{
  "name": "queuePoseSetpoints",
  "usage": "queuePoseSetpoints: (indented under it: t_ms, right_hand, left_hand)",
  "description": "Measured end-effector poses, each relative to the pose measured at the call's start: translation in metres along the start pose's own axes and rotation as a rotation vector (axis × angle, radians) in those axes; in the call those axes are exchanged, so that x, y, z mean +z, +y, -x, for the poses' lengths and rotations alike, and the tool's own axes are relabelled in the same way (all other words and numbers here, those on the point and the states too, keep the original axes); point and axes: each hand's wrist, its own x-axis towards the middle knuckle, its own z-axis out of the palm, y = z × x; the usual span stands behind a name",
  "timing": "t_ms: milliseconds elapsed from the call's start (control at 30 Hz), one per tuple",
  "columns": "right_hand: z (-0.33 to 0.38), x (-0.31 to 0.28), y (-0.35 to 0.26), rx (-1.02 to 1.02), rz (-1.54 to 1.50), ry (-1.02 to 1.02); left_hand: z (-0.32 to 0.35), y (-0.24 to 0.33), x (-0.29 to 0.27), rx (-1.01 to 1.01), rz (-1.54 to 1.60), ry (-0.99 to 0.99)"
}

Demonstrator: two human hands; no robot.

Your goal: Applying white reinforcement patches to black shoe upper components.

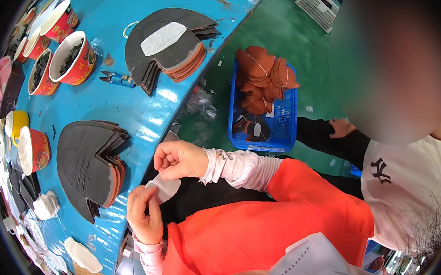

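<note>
Beside the table edge, my left hand pinches a small white rounded piece of sheet material between thumb and fingers. Just above that piece is my right hand, its fingers curled and the fingertips closed against the thumb; what lies between them is hidden. On the table nearest my hands lies a stack of dark grey shoe-upper pieces with brown edges. Farther along rests a second such stack, with a white pad of pieces on top.
Red paper bowls holding dark scraps stand on the blue table, near blue-handled snips. White pieces are piled at left. On the floor a blue basket carries brown bundles. Another person sits at right.
</note>
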Motion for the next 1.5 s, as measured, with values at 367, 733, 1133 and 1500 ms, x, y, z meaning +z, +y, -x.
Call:
queuePoseSetpoints:
  t_ms: [367,733,1133,1500]
  right_hand:
    - [0.007,-0.006,-0.011,-0.045,0.011,0.074]
    - [0.007,-0.004,-0.01,0.011,0.003,0.011]
    - [0.016,0.006,-0.023,-0.015,0.154,0.073]
    - [0.016,0.005,-0.043,-0.018,0.274,0.011]
  left_hand:
    - [-0.012,0.004,0.009,0.034,0.052,-0.009]
    - [-0.005,-0.005,0.009,0.108,0.073,0.019]
    - [-0.006,-0.003,-0.002,0.224,0.032,0.041]
    - [-0.002,0.004,-0.006,0.244,0.013,0.08]
